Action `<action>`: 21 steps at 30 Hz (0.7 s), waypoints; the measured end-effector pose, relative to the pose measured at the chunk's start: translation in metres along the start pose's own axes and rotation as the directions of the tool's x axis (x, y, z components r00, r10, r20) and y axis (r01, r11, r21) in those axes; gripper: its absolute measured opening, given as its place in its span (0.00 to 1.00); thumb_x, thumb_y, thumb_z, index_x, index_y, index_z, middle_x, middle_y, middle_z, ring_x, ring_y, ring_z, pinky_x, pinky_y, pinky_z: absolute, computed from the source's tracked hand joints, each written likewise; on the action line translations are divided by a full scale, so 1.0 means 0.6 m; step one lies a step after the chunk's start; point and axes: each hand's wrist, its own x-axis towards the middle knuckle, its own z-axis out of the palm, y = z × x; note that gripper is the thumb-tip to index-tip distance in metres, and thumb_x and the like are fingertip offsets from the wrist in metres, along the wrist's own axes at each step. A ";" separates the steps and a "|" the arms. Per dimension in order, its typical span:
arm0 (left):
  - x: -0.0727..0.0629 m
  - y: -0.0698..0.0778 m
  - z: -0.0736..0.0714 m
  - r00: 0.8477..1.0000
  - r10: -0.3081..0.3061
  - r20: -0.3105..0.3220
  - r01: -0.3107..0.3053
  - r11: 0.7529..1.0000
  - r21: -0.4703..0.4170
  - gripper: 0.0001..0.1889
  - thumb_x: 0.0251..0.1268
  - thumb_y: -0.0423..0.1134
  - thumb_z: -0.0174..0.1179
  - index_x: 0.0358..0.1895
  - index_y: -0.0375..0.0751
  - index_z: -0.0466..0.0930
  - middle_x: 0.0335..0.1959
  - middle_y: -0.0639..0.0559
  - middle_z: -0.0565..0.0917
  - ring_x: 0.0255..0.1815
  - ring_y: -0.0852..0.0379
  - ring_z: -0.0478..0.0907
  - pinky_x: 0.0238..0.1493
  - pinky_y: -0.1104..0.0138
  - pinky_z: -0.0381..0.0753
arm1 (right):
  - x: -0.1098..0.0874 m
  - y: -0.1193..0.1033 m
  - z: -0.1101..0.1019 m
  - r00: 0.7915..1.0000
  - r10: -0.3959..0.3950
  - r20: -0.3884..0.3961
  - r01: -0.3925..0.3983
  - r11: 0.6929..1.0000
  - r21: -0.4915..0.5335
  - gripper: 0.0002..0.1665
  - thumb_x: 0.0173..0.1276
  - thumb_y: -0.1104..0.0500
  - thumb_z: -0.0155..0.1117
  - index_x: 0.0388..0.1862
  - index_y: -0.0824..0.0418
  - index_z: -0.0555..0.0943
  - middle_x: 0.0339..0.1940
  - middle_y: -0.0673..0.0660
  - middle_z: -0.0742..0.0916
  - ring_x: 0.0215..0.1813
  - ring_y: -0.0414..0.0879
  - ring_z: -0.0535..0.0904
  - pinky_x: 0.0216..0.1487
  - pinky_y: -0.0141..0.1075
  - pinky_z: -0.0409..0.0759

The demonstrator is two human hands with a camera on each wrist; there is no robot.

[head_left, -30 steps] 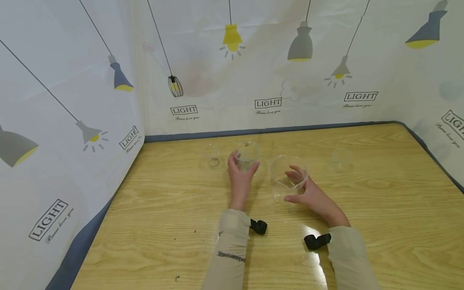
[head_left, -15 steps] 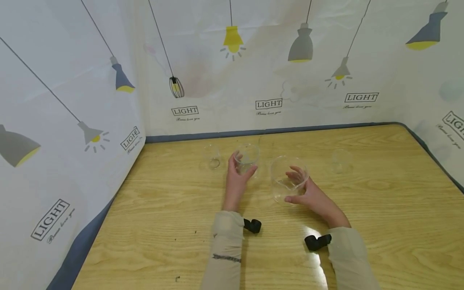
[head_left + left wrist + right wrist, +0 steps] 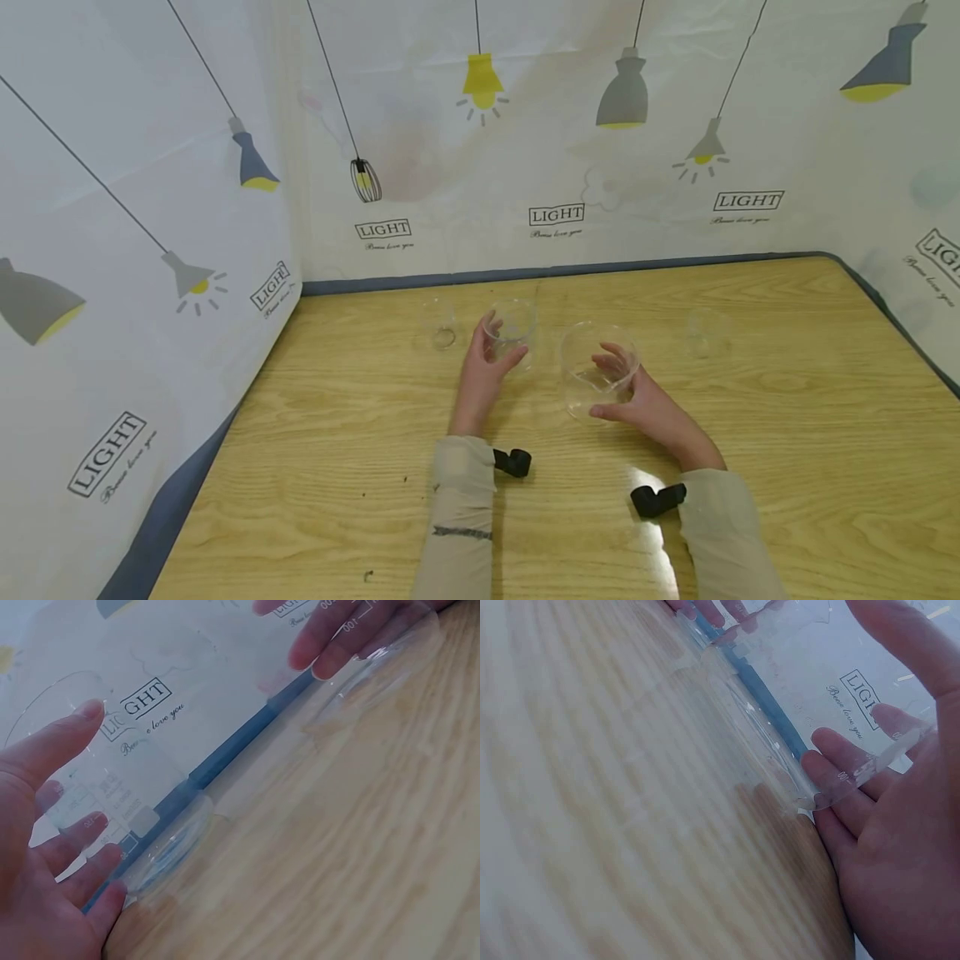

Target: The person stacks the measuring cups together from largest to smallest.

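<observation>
My left hand point(image 3: 480, 375) curls round the left side of a clear glass beaker point(image 3: 514, 323), thumb in front and fingers behind. In the left wrist view, printed markings show on this beaker point(image 3: 112, 784), and its base is at the tabletop. To its right stands a larger clear beaker point(image 3: 581, 379). My right hand point(image 3: 652, 407) holds that one from the right, with the thumb near its front and the fingers round the far side. White graduation marks show on its wall in the right wrist view. A narrow gap separates the two beakers.
Left of the held pair stands a small clear glass vessel point(image 3: 441, 327). Another faint clear vessel point(image 3: 705, 333) is at the right. All are on a wooden table point(image 3: 315, 467), enclosed at the back and sides by a lamp-printed sheet point(image 3: 450, 167).
My left hand and its beaker have shifted slightly toward me, and the left forearm has swung left. My right hand and the larger beaker have stayed put.
</observation>
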 end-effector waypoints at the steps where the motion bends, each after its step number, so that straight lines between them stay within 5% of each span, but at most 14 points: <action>1: 0.000 0.000 -0.001 1.000 0.005 0.007 -0.005 1.000 -0.004 0.38 0.49 0.53 0.64 0.63 0.74 0.52 0.64 0.59 0.63 0.64 0.59 0.57 0.62 0.59 0.57 | -0.001 -0.006 0.000 1.000 0.001 0.003 -0.001 1.000 0.007 0.53 0.53 0.61 0.68 0.70 0.53 0.45 0.68 0.60 0.60 0.68 0.56 0.50 0.62 0.58 0.43; 8: -0.004 0.007 -0.007 0.999 -0.015 0.038 0.016 0.999 -0.033 0.38 0.49 0.53 0.64 0.63 0.76 0.52 0.65 0.56 0.62 0.64 0.57 0.57 0.62 0.58 0.57 | -0.009 -0.034 0.002 1.000 -0.007 0.009 0.006 1.000 0.021 0.53 0.53 0.63 0.68 0.70 0.55 0.45 0.68 0.63 0.60 0.68 0.58 0.50 0.62 0.59 0.43; 21: -0.012 0.014 -0.008 0.997 -0.034 0.068 0.040 0.996 -0.086 0.44 0.48 0.50 0.66 0.64 0.75 0.44 0.67 0.60 0.56 0.67 0.56 0.49 0.62 0.53 0.54 | 0.003 0.016 0.001 1.000 -0.022 -0.013 0.021 1.000 -0.007 0.54 0.51 0.58 0.70 0.70 0.51 0.46 0.67 0.56 0.62 0.68 0.54 0.52 0.62 0.58 0.44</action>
